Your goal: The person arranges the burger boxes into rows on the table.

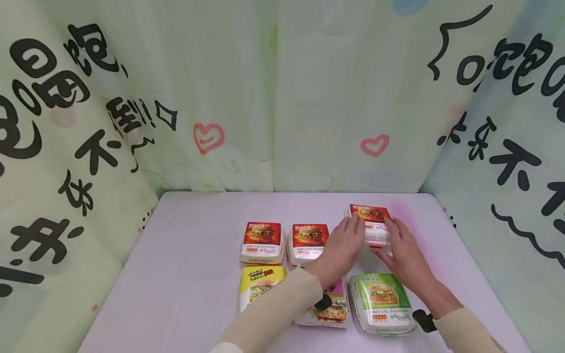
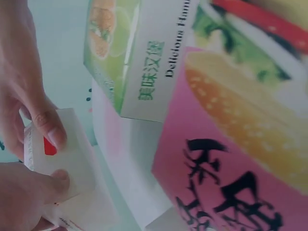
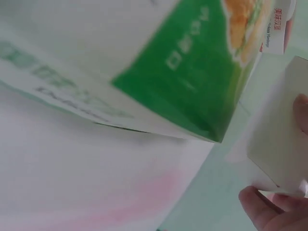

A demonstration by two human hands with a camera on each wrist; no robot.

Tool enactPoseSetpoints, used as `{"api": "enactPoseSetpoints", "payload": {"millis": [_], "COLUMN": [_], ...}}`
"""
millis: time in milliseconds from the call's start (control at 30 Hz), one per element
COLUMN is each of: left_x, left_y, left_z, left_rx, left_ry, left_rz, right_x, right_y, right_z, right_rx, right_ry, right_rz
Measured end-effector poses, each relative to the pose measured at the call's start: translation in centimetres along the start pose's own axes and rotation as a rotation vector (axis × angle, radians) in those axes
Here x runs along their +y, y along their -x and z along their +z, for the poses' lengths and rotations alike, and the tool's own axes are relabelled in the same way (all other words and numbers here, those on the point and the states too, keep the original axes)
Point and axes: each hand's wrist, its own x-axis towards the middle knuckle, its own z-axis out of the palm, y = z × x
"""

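Observation:
Both hands hold a red-and-white hamburger box (image 1: pixel 370 230) over the back right of the table. My left hand (image 1: pixel 341 252) grips its left side, and my right hand (image 1: pixel 409 255) grips its right side. In the left wrist view, both thumbs press a pale face of this box (image 2: pixel 79 163). The right wrist view shows the box (image 3: pixel 274 139) at the right edge, with fingertips (image 3: pixel 257 204) against it. Nearest below the hands lie a green hamburger box (image 1: pixel 384 304) and a pink one (image 1: pixel 337 306), the latter partly hidden by the left forearm.
Two more red-and-white boxes, a left one (image 1: pixel 263 242) and a middle one (image 1: pixel 307 242), stand in the back row. A yellow box (image 1: pixel 260 284) sits in front of them, partly behind the left sleeve. Printed curtains (image 1: pixel 318 98) surround the pale table (image 1: pixel 176 274).

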Motion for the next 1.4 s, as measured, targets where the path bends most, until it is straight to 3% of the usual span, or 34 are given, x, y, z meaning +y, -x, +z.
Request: {"api": "enactPoseSetpoints", "payload": {"millis": [467, 867, 1133, 1400], "left_x": [0.7, 1.0, 1.3, 1.1], "left_y": [1.8, 2.6, 2.8, 3.2], "left_z": [1.1, 2.2, 2.0, 2.0], "left_rx": [-0.033, 0.006, -0.096, -0.116], "left_ry": [-0.099, -0.181, -0.142, -0.098], "left_rz": [0.071, 0.046, 0.068, 0.061], "right_x": [-0.2, -0.2, -0.1, -0.2], "right_y": [1.8, 2.3, 2.3, 2.4], "right_z": [0.6, 1.4, 1.5, 1.4], "right_rx": [-0.102, -0.255, -0.325, -0.317], "right_ry": [-0.012, -0.083, -0.12, -0.11], "right_rz": [0.032, 0.133, 0.177, 0.178]}}
